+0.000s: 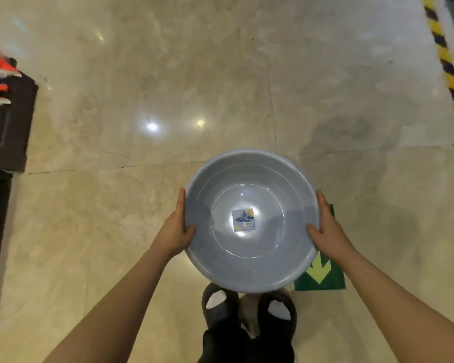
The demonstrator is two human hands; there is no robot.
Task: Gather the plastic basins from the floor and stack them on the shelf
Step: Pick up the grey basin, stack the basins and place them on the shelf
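A round grey-blue plastic basin (252, 247) is held above the floor in front of me, mouth up, with a small printed label stuck in its bottom. My left hand (177, 227) grips its left rim, thumb hooked over the edge. On the opposite side my right hand (325, 229) grips the right rim the same way. No shelf and no other basin is in view.
Glossy beige marble floor (194, 87) stretches ahead. A dark display base (9, 121) with red and white packets stands at the left edge. Yellow-black hazard tape (448, 69) runs along the right. A green arrow floor sticker (321, 275) lies beside my slippered feet (249, 307).
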